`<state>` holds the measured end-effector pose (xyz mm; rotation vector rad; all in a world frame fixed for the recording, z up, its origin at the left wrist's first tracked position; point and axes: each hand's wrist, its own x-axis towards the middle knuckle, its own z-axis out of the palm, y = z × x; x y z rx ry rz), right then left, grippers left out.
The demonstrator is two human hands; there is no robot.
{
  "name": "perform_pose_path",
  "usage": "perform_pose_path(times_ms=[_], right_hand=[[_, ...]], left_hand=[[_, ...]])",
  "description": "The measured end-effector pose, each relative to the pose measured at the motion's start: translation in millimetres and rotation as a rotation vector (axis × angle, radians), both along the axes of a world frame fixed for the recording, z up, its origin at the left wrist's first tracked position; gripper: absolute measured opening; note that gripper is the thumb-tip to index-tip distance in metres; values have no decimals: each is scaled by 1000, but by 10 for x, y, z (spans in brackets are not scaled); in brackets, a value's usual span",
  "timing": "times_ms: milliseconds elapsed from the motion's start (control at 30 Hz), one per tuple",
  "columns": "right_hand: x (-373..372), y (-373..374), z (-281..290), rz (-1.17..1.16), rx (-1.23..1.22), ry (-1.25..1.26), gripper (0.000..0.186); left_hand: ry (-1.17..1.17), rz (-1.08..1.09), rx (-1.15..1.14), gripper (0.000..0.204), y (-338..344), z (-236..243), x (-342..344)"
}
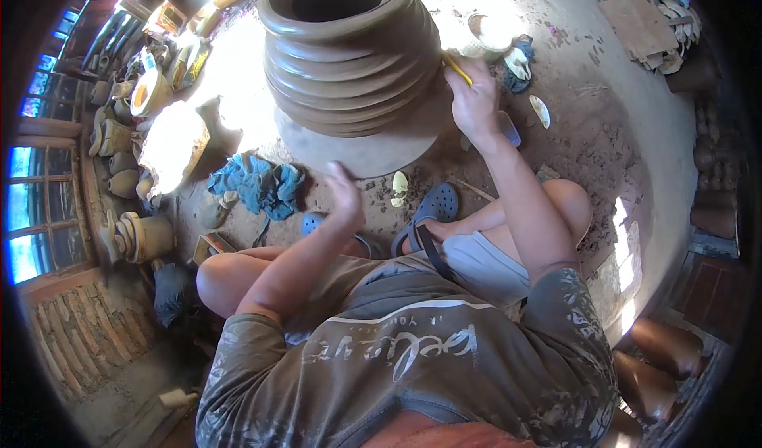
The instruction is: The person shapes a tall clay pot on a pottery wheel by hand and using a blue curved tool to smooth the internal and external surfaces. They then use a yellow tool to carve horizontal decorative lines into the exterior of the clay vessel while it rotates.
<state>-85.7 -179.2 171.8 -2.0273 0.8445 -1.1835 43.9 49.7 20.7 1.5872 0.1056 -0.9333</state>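
A large ridged clay pot [349, 71] with a wide rim and dark opening stands upright on a round flat wheel [357, 156]. My right hand [476, 105] is closed round a thin yellow stick-like tool [458, 69] at the pot's lower right side. Whether its tip touches the clay I cannot tell. By the near edge of the wheel is my left hand [345, 192], fingers stretched out and nothing in it, apart from the pot wall. A crumpled blue cloth [258, 186] lies left of that hand, and a small pale-yellow scraper [399, 188] to its right.
Beyond my right hand are a pale bowl [488, 34], a dark cloth [517, 63] and an oval pale scraper [540, 111]. Clay crumbs cover the floor [583, 154]. Pots [143, 236] and vessels line the left wall; brown pots [663, 349] stand at the lower right.
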Motion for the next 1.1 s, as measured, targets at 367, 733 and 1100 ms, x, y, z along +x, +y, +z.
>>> perform_pose_path(times_ms=[367, 733, 1100], right_hand=[[-52, 201, 47, -55, 63, 1, 25], [5, 284, -19, -64, 13, -4, 26], [-20, 480, -7, -44, -35, 9, 25]], left_hand=[[103, 193, -280, 87, -252, 363, 931], [484, -227, -19, 84, 105, 294, -570], [213, 0, -82, 86, 33, 23, -146]])
